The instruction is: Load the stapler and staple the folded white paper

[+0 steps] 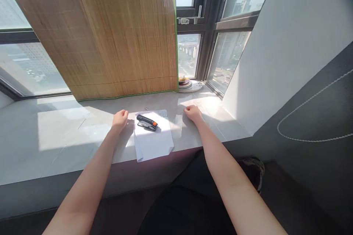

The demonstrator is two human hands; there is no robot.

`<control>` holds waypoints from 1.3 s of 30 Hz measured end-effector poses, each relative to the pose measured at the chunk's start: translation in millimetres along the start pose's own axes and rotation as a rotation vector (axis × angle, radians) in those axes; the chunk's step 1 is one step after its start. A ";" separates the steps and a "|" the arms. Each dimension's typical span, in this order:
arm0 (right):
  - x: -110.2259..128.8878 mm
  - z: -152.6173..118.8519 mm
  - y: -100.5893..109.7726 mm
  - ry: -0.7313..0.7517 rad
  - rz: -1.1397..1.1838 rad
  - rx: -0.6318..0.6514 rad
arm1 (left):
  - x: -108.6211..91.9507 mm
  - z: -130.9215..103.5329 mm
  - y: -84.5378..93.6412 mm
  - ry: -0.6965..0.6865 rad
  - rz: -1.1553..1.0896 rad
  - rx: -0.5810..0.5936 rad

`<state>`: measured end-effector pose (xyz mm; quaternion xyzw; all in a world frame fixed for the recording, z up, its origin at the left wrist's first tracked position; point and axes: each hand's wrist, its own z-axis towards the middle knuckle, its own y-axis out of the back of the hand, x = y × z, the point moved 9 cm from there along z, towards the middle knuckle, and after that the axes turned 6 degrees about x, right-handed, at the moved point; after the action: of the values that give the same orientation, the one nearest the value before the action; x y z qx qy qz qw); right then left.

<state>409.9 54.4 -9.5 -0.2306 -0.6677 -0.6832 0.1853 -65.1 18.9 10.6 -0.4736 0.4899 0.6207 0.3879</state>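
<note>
A black stapler (147, 122) with an orange patch at one end lies on white sheets of paper (156, 143). The paper rests on the window sill, its front part reaching the sill's edge and its lower left corner bent. To the left of the paper, my left hand (120, 118) is curled closed on the sill, with nothing visible in it. My right hand (193, 113) is also closed, right of the paper and apart from it. Neither hand touches the stapler.
A bamboo blind (124, 36) with a green edge hangs in front of the window. Stacked plates (189, 86) stand in the sill's far corner, partly behind the blind. A white bead cord (300, 140) loops at the right. A dark bag-like object (255, 170) sits below the sill.
</note>
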 end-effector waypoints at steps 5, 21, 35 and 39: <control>18.8 -6.4 -13.1 0.097 -0.163 0.054 | 5.1 -28.8 22.3 0.050 0.666 -0.192; 29.8 -30.5 -7.3 0.160 -0.122 -0.004 | -2.4 -21.8 16.2 0.027 0.960 -0.179; 142.3 -105.5 -46.2 0.623 0.276 0.053 | 2.0 -18.3 20.1 -0.022 0.864 -0.200; 165.7 -126.4 -82.3 0.689 0.129 0.143 | 1.0 -20.8 19.8 -0.018 0.847 -0.204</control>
<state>218.5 -59.3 15.4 -0.0148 -0.5962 -0.6592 0.4581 -79.8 -5.7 12.9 -0.2613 0.5738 0.7743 0.0547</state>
